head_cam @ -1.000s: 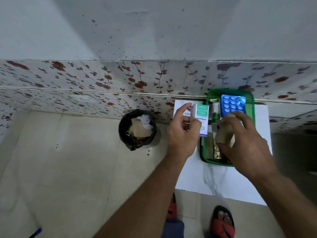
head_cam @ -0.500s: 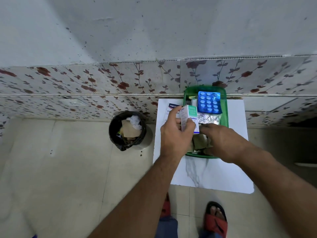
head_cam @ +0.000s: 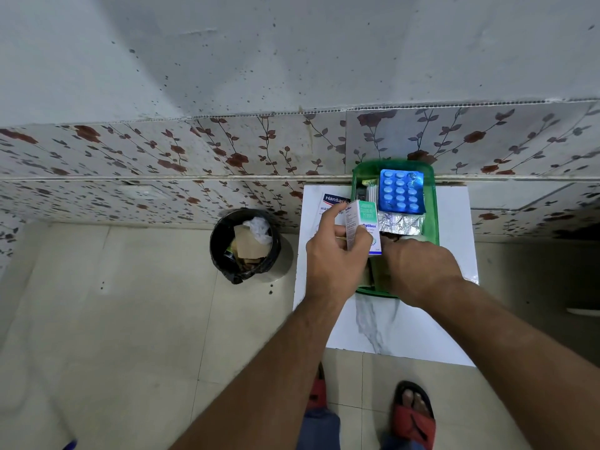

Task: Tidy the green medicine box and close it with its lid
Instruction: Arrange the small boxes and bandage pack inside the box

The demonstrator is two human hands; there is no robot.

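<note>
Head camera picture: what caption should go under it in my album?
Left hand holds a small white-and-green carton while the right hand reaches into the open green plastic medicine box.

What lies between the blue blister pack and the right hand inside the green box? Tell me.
In the head view, a silver foil blister strip lies between the blue blister pack and the right hand, inside the green medicine box.

Single head view, steeply downward, close.

Black bin (head_cam: 242, 243); red sandals (head_cam: 414, 418)
</note>
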